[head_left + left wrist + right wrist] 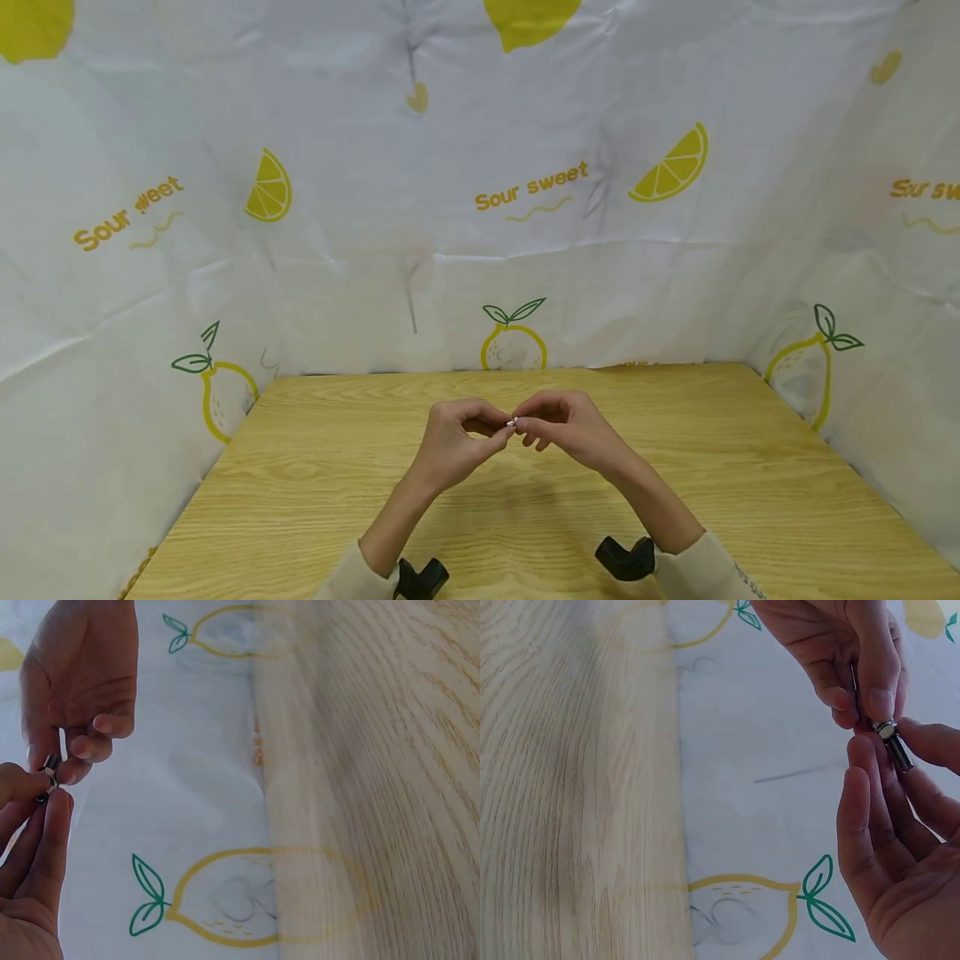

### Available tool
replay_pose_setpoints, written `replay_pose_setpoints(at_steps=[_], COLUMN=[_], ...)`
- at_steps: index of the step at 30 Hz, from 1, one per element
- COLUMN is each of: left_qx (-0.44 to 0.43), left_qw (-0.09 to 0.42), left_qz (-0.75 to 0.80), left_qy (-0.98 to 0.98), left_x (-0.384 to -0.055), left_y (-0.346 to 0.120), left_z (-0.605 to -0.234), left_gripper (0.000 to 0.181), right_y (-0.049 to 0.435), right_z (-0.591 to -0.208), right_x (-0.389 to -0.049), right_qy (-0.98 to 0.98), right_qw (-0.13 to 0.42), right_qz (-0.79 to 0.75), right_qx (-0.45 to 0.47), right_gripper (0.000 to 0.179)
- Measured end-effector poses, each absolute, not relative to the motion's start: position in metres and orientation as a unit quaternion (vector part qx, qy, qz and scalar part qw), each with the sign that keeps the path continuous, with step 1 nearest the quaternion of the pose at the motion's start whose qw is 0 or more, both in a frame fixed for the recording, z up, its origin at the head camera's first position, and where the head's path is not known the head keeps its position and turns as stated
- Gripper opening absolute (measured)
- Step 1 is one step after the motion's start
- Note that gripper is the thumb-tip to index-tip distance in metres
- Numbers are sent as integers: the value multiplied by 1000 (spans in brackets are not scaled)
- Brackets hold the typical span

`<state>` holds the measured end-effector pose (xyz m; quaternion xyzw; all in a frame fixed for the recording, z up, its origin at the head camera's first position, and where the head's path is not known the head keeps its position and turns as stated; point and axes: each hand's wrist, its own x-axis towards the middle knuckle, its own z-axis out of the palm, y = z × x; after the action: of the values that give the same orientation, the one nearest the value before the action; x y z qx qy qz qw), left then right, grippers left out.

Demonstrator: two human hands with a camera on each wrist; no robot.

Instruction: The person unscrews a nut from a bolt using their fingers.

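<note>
Between both hands is a small silvery metal bolt point(902, 755) with a threaded shaft and a hexagonal part point(886, 730) near one end. Whether that part is the bolt's head or a nut cannot be told. My left hand point(457, 446) pinches the hexagonal end between thumb and fingers. From the other side, my right hand point(577, 429) holds the bolt with thumb and fingertips, close to the threaded shaft. The two hands' fingertips nearly meet, raised over the wooden table point(337, 467). Fingers partly hide the bolt point(49, 776) in the left wrist view.
White cloth point(360, 208) with lemon prints and lettering hangs behind the table and along both sides. Black wrist mounts point(626, 558) sit at the cuffs of both light sleeves point(708, 571).
</note>
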<state>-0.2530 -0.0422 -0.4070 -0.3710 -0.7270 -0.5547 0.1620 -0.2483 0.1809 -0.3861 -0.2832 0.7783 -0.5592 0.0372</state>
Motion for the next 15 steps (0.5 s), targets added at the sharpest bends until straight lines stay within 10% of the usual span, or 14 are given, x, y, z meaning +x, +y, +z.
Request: replay_pose_setpoints(at_steps=[15], left_qx=[-344], left_qw=[134], left_qz=[-578], left_qy=[-728], left_x=[-252], left_y=[-42], left_z=[-405], left_gripper=[4], right_y=[183], right_z=[-385], right_x=[-248], right_qy=[780], right_qw=[42], right_qz=[-552], right_qx=[-291], right_gripper=[23])
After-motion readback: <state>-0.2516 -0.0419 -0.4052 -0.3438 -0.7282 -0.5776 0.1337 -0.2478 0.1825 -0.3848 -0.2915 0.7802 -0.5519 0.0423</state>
